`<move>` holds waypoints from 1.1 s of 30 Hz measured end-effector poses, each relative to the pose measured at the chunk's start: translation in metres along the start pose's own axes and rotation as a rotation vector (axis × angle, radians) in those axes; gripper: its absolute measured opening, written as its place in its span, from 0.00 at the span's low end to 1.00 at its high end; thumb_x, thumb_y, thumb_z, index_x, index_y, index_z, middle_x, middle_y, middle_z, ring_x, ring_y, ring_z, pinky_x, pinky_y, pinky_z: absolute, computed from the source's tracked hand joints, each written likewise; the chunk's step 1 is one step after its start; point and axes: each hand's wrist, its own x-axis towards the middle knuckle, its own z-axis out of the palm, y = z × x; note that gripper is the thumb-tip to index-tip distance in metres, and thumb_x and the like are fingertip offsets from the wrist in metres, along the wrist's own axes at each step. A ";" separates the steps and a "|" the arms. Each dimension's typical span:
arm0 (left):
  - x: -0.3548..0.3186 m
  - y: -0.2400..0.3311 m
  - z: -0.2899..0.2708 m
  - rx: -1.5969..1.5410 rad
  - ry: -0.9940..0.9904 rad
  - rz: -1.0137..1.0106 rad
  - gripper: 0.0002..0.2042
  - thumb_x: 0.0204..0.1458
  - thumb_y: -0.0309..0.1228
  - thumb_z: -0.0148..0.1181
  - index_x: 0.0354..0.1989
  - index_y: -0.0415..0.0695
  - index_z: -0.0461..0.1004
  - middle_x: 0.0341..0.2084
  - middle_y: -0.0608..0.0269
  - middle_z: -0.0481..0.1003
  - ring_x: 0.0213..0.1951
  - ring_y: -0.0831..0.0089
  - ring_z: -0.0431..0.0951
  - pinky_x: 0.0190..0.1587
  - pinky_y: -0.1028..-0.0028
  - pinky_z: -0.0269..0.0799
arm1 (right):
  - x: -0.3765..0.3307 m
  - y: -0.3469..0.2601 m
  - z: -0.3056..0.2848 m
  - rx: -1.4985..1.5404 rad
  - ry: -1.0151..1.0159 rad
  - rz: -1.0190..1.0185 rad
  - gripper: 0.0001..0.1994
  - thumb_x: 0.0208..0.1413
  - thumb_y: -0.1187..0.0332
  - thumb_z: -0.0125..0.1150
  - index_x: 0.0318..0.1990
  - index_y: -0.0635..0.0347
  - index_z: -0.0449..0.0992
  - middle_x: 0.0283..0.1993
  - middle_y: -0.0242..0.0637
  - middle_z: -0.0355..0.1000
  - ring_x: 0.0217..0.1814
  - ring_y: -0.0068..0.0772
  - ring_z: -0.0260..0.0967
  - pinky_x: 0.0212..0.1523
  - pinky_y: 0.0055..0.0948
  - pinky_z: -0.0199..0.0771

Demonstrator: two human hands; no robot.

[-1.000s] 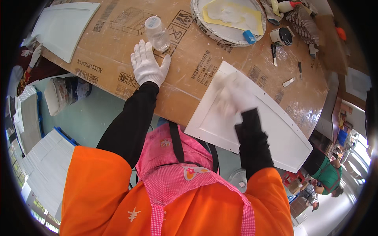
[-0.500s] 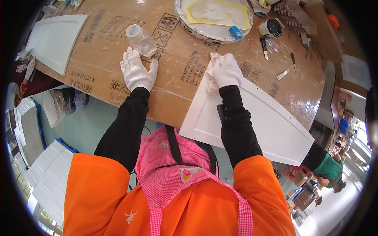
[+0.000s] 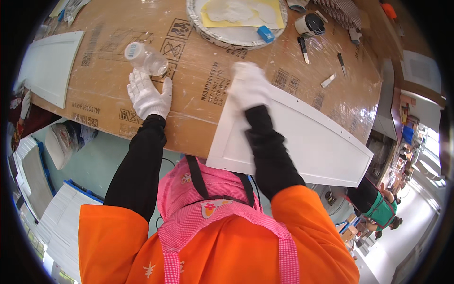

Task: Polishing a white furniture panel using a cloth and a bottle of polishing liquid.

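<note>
White, long rectangular panel with a raised frame border (image 3: 302,137) is laid slantwise on the bench, a work surface covered with flattened brown cardboard (image 3: 208,71), and its lower long edge is seen to overhang the near edge of the bench toward the person. The right hand (image 3: 248,85), in a white glove and blurred, is pressed on the panel's upper left corner; whether its fingers are curled over the edge or laid flat cannot be told. The left hand (image 3: 147,94), also white-gloved, is spread flat and open on the cardboard near the bench's near edge, grasping nothing, and a small clear plastic bottle with a white cap (image 3: 145,57), lying on its side, is found just beyond its fingertips; contact cannot be made out. A round metal tray (image 3: 208,34) holding a yellow sheet smeared with white paste (image 3: 243,13) and a small blue block (image 3: 266,33) is set toward the far edge. To its right, a dark roll of tape (image 3: 309,23) and several small hand tools (image 3: 302,49) are scattered on the cardboard. A second white panel (image 3: 47,64) is laid at the bench's left end. Black sleeves, an orange top and a pink checked apron (image 3: 215,213) are worn by the person.
</note>
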 end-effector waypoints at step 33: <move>0.002 0.008 -0.006 -0.122 0.083 0.016 0.39 0.54 0.46 0.65 0.71 0.41 0.58 0.69 0.43 0.61 0.69 0.46 0.59 0.71 0.56 0.53 | -0.211 0.361 -0.042 -0.483 -0.168 1.093 0.24 0.65 0.54 0.48 0.61 0.59 0.70 0.59 0.47 0.75 0.57 0.48 0.74 0.54 0.43 0.76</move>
